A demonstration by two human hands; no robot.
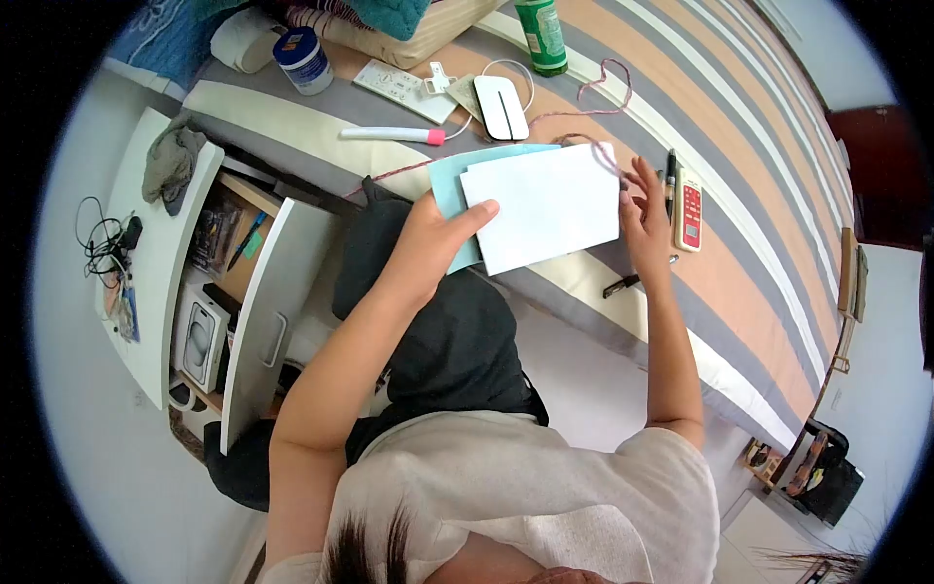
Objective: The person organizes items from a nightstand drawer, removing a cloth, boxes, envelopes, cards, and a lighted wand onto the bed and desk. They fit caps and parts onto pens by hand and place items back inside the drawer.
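My left hand (438,238) grips the left edge of a white sheet or booklet (545,209) together with a light blue cover (452,180) behind it, thumb on top. At the right edge of the white paper is my right hand (645,219), its fingers raised and apart; whether they touch the paper is unclear. A reddish cord (608,109) runs over the bed behind the paper, and part of it passes at the paper's upper right corner. Right of my right hand lie a red and white remote-like device (689,209) and a dark pen (670,175). Another black pen (620,286) lies below.
On the striped bed (759,292) are a green can (543,39), a blue-lidded jar (303,63), a white oval device (501,109), a white and pink stick (389,135) and a power strip (404,90). An open drawer (277,311) stands at the left.
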